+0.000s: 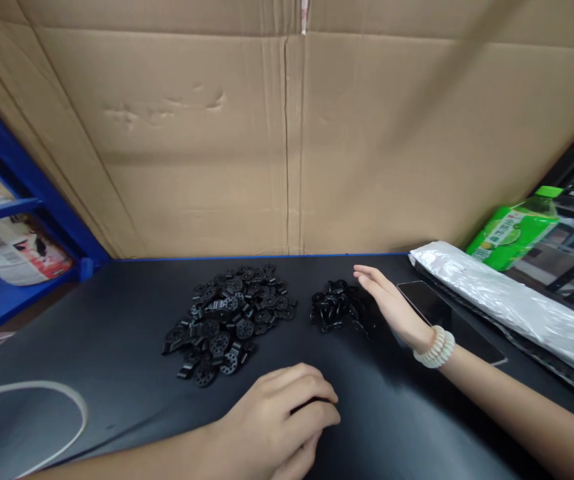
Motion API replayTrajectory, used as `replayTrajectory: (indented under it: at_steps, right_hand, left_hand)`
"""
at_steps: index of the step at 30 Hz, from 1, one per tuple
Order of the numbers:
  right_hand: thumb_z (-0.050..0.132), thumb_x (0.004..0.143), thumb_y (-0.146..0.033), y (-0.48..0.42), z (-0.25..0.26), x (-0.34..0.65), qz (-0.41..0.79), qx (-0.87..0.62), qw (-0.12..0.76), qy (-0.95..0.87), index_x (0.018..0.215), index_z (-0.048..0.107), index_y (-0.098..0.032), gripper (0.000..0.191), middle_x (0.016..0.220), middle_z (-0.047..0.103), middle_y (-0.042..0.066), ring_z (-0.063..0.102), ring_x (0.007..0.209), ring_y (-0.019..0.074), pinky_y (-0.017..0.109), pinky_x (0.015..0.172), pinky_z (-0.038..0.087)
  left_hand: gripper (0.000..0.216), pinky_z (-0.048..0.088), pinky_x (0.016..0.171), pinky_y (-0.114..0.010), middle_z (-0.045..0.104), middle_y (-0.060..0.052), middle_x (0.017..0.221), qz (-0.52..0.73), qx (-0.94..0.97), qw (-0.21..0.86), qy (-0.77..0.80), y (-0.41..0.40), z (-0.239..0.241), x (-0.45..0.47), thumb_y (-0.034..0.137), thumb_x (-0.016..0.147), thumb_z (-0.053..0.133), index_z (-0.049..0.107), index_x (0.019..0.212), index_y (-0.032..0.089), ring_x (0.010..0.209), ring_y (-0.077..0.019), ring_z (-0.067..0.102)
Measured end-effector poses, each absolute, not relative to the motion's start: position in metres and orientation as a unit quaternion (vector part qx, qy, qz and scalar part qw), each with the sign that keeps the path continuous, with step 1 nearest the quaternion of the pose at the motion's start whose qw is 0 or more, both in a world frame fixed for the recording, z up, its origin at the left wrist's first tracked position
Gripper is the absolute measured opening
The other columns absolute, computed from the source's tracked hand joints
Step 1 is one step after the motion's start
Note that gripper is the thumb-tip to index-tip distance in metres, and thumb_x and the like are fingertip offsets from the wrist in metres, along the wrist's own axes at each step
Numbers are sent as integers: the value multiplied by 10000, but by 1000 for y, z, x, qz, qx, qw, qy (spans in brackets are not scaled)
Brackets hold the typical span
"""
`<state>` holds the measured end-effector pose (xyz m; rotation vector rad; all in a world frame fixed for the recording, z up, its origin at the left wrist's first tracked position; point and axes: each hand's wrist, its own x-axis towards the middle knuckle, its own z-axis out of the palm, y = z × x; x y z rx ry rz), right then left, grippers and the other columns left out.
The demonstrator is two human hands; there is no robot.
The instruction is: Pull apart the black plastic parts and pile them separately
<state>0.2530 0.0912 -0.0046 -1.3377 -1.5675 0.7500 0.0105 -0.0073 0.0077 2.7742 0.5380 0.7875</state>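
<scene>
A large heap of black perforated plastic discs (229, 320) lies on the black tabletop (117, 347). A smaller heap of small black plastic parts (337, 308) lies to its right. My right hand (389, 301) rests on its edge beside the smaller heap, fingers stretched out and together, touching or nearly touching the parts. It wears a white bead bracelet (435, 348) at the wrist. My left hand (281, 417) is at the near edge, fingers curled over a small black piece I cannot make out.
A cardboard wall (287, 147) closes the back. A dark phone (441, 317) lies flat right of my right hand, then a long silvery plastic-wrapped bundle (511, 307) and a green bottle (514, 230). Blue shelving (11, 220) stands left; a white cable (41, 390) loops on the table.
</scene>
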Motion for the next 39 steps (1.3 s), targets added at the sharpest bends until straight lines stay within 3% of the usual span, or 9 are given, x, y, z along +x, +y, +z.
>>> replayTrajectory:
  at_steps: [3, 7, 12, 15, 21, 26, 31, 34, 39]
  right_hand:
    - [459, 909, -374, 84, 4, 251, 255, -526, 494, -644, 1164, 554, -218, 314, 1256, 564, 82, 472, 1216, 247, 446, 1068, 298]
    - [449, 938, -313, 58, 16, 238, 209, -448, 525, -692, 900, 629, -222, 204, 984, 619, 53, 560, 991, 218, 361, 897, 406]
    - [425, 963, -294, 23, 14, 217, 313, -383, 430, -755, 616, 508, -201, 370, 645, 490, 3, 486, 650, 150, 289, 620, 377]
    - [381, 982, -302, 13, 4, 208, 353, -340, 379, -785, 534, 410, -190, 462, 570, 437, -3, 460, 643, 150, 285, 629, 366]
    - [365, 987, -353, 12, -4, 204, 416, -344, 335, -773, 561, 490, -177, 478, 626, 499, 8, 497, 672, 143, 275, 670, 379]
    - [382, 973, -403, 15, -1, 204, 449, -360, 340, -744, 573, 523, -170, 484, 648, 527, 17, 511, 674, 149, 286, 678, 380]
    - [514, 920, -372, 15, -3, 202, 655, -331, 366, -572, 951, 588, -197, 193, 813, 585, 23, 564, 764, 169, 321, 716, 443]
    - [529, 913, -341, 13, -5, 201, 793, -254, 338, -438, 1156, 511, -214, 275, 975, 594, 57, 597, 852, 192, 359, 733, 481]
    - [610, 849, -203, 13, -5, 202, 824, -220, 325, -408, 1215, 493, -171, 386, 975, 625, 77, 618, 841, 174, 345, 742, 490]
  left_hand:
    - [319, 510, 814, -348, 663, -98, 1042, 219, 956, 29, 194, -11, 4, 6, 38, 781, 490, 592, 1073, 115, 941, -235, 590]
    - [300, 512, 736, -410, 662, -132, 1035, 118, 948, -124, 267, -13, 2, 5, 112, 840, 492, 583, 1124, 81, 877, -279, 604]
    - [115, 491, 630, -363, 655, -84, 827, -11, 889, -193, 415, 2, 27, 1, 33, 790, 585, 639, 853, 112, 752, -256, 612]
    - [129, 466, 633, -345, 646, -90, 823, -59, 866, -214, 449, 18, 49, -11, 5, 768, 611, 637, 801, 128, 807, -267, 609]
    - [96, 428, 605, -321, 645, -78, 800, -85, 887, -206, 404, 38, 56, -29, 64, 785, 647, 635, 745, 150, 818, -253, 602]
    - [106, 467, 642, -345, 655, -82, 846, 2, 898, -220, 381, 45, 52, -30, 71, 821, 587, 646, 868, 144, 824, -255, 605]
    - [293, 502, 778, -284, 670, -59, 959, 319, 887, 42, 332, 26, 34, -9, 111, 793, 623, 617, 1082, 163, 871, -180, 608]
    - [314, 505, 712, -237, 662, -23, 823, 401, 833, 198, 325, 7, 18, 11, 67, 731, 649, 637, 1029, 164, 752, -143, 607]
    - [293, 486, 630, -224, 615, 3, 685, 447, 796, 237, 333, -6, 2, 27, 17, 682, 647, 662, 941, 153, 631, -129, 570]
